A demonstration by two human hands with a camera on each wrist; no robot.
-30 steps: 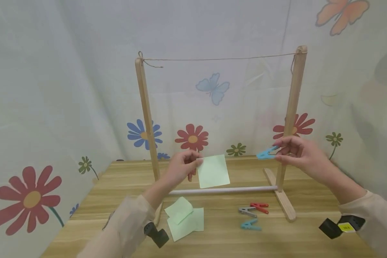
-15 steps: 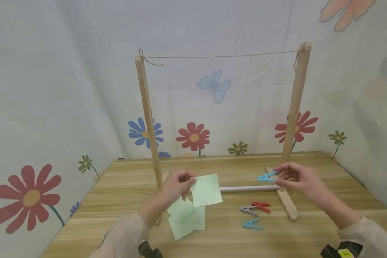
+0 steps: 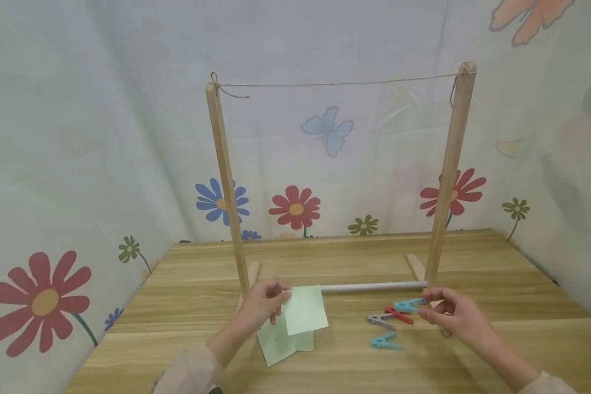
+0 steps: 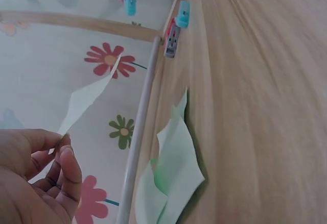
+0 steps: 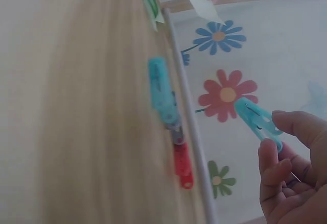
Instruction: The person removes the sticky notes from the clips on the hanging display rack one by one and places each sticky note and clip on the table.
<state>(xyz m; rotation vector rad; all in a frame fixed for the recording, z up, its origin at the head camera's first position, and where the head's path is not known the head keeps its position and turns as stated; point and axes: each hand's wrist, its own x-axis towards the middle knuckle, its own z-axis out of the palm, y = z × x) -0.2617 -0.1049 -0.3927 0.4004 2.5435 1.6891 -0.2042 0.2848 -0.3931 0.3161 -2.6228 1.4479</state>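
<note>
My left hand (image 3: 262,304) pinches one square of pale green paper (image 3: 306,310) by its upper left corner. The square hangs above more green papers (image 3: 280,346) lying on the table. In the left wrist view the held paper (image 4: 88,97) is seen nearly edge-on between thumb and fingers. On the right, my right hand (image 3: 450,311) pinches a light blue clothespin (image 3: 407,305) by its handles, above the table. The right wrist view shows this clothespin (image 5: 258,124) between thumb and fingertip. Below it lie a red clothespin (image 3: 400,316), a grey one and another blue clothespin (image 3: 386,341).
A wooden frame with a left post (image 3: 225,180) and right post (image 3: 450,175) stands behind the hands. A thin string (image 3: 335,84) is tied across its top, and a white rod (image 3: 374,286) joins it low down. A flowered cloth (image 3: 128,137) hangs behind the table.
Both hands have come down toward the table, the left with the paper and the right with the blue clothespin. The held paper now covers part of the pile. Both grips look unchanged.
</note>
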